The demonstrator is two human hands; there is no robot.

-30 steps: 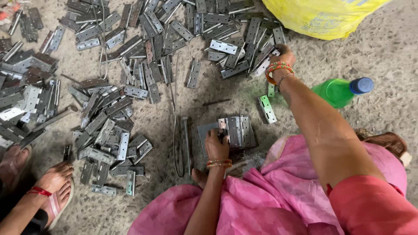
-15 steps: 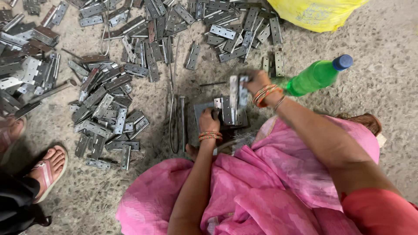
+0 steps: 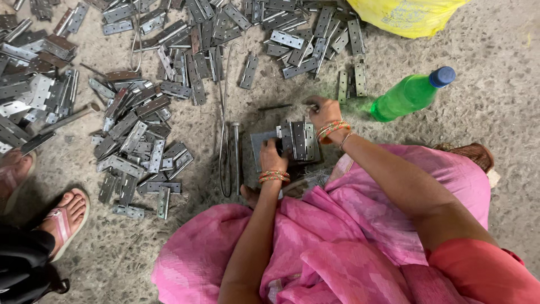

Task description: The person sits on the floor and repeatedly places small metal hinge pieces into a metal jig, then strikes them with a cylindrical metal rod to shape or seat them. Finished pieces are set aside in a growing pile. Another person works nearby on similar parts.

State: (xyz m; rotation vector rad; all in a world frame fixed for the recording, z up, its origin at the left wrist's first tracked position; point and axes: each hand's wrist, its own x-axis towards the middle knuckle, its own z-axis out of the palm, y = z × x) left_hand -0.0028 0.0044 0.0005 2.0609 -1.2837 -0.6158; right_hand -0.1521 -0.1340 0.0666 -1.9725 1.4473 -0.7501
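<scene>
Head view. The person sits on a grey speckled concrete floor (image 3: 506, 112), pink cloth over the lap. The left hand (image 3: 273, 157) grips the near edge of a small stack of grey steel hinge plates (image 3: 297, 141) standing on a flat metal block (image 3: 260, 142); its fingers are curled down onto the stack. The right hand (image 3: 323, 109) rests at the far top corner of the same stack, fingers drawn together around what appears to be a thin dark pin (image 3: 275, 106); the exact pinch cannot be confirmed.

Change from the earlier frames: one second ago the right arm reached out to the loose hinges by the green plastic bottle with blue cap (image 3: 410, 94); it is now back at the stack. The left hand has kept its position on the stack throughout.

Surroundings: scattered heap of grey hinges (image 3: 140, 141) to the left, yellow plastic sack (image 3: 410, 17) at top, another person's sandalled foot (image 3: 64, 217) at lower left.
</scene>
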